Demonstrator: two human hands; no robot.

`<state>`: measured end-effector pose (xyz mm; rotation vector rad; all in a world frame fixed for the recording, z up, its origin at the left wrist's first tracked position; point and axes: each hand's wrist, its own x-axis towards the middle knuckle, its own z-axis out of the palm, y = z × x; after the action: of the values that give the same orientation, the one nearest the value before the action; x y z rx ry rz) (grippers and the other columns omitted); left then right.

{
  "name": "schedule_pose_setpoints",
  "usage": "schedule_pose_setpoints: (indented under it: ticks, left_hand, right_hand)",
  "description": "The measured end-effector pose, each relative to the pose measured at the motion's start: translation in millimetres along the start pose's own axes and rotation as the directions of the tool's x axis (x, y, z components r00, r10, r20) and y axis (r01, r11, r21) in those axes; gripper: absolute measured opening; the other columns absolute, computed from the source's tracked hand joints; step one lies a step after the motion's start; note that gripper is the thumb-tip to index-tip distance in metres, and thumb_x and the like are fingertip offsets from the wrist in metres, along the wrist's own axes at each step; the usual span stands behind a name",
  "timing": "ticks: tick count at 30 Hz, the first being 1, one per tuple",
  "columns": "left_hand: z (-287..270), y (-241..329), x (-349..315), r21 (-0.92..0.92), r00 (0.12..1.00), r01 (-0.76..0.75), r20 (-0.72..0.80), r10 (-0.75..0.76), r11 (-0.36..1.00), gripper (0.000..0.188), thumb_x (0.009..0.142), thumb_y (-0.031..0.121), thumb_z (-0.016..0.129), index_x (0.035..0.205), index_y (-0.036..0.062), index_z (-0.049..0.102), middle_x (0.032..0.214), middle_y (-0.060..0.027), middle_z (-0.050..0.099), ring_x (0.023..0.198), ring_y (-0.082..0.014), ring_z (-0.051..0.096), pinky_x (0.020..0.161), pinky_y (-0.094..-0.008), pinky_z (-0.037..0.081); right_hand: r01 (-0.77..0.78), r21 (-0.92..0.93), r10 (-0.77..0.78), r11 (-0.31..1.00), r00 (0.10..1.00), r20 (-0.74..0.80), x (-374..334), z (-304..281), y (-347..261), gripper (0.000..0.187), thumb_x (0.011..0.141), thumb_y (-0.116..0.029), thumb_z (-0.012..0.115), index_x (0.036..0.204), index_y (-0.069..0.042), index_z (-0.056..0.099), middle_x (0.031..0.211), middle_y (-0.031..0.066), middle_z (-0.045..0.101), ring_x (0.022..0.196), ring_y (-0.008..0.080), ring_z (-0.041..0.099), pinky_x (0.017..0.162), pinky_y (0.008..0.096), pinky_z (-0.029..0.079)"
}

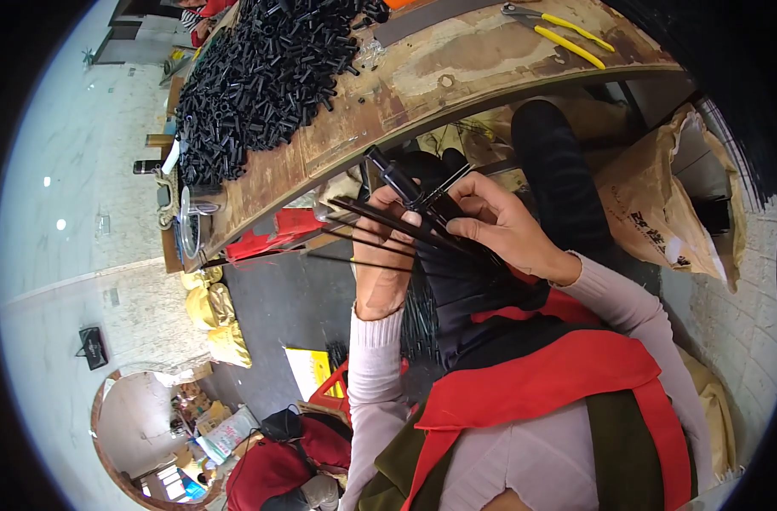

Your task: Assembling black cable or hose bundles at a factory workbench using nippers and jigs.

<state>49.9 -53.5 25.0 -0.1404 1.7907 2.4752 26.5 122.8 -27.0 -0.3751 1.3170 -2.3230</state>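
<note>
Over my lap I hold a black umbrella frame (pixel 435 209), with a thick tube (pixel 394 176) pointing up to the left and several thin dark ribs fanning out below it. My left hand (pixel 382 255) is closed round the base of the tube and the ribs, its thumb on top. From the other side my right hand (pixel 507 226) is closed on the frame, thumb and fingers pinching the ribs near the middle. Its exact grip point is partly hidden. Some ribs stick out to the left past my left wrist.
A big heap of small black plastic tubes (pixel 265 81) covers the far left of the worn wooden table (pixel 456 55). Yellow-handled pliers (pixel 571 43) lie at its right. An open brown paper sack (pixel 661 192) stands at right. Another person in dark red (pixel 273 473) is at lower left.
</note>
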Motion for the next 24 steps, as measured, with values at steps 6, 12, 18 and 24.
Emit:
schedule_pose_setpoints:
  ticks: [6, 12, 18, 24]
  left_hand:
    - [-2.8, -4.0, 13.7, -0.01, 0.999, 0.027, 0.026, -0.027, 1.0, 0.036, 0.093, 0.004, 0.061, 0.127, 0.0014, 0.051, 0.111, -0.0049, 0.06, 0.097, -0.0124, 0.061, 0.084, -0.0254, 0.051]
    - [-6.3, -5.0, 22.6, -0.092, 0.997, 0.062, 0.057, -0.057, 0.994, 0.042, 0.09, 0.008, 0.067, 0.128, 0.0006, 0.05, 0.11, -0.0053, 0.061, 0.096, -0.0153, 0.062, 0.083, -0.0269, 0.052]
    - [-9.4, 0.3, 25.9, -0.112, 0.979, 0.119, 0.178, -0.097, 0.987, 0.052, 0.085, 0.012, 0.074, 0.129, -0.0003, 0.049, 0.106, -0.0072, 0.062, 0.093, -0.0183, 0.065, 0.076, -0.0285, 0.056]
    - [-26.9, -6.5, 34.9, -0.083, 0.975, 0.146, 0.181, -0.129, 0.986, 0.039, 0.089, 0.009, 0.069, 0.123, -0.0011, 0.053, 0.106, -0.007, 0.06, 0.088, -0.0165, 0.065, 0.07, -0.0306, 0.059]
  right_hand:
    - [-0.052, 0.081, 0.046, 0.995, 0.996, 0.073, 12.6, -13.4, 3.4, 0.016, 0.091, 0.0, 0.063, 0.105, -0.002, 0.056, 0.098, 0.0022, 0.064, 0.093, 0.0072, 0.059, 0.084, 0.0234, 0.047]
    - [-0.183, 0.269, 0.15, 0.946, 0.979, 0.138, 25.1, -22.7, 9.7, 0.012, 0.091, -0.001, 0.064, 0.102, -0.001, 0.059, 0.096, 0.0028, 0.066, 0.09, 0.0089, 0.063, 0.08, 0.0212, 0.049]
    - [-0.253, 0.398, 0.191, 0.882, 0.963, 0.187, 28.2, -26.8, 13.0, 0.011, 0.091, -0.001, 0.065, 0.1, -0.001, 0.06, 0.093, 0.0033, 0.067, 0.085, 0.008, 0.064, 0.078, 0.0192, 0.05]
    - [-0.366, 0.439, 0.27, 0.821, 0.925, 0.267, 30.4, -30.8, 5.0, 0.016, 0.088, -0.002, 0.07, 0.102, 0.001, 0.063, 0.094, 0.0045, 0.067, 0.087, 0.009, 0.065, 0.074, 0.019, 0.052]
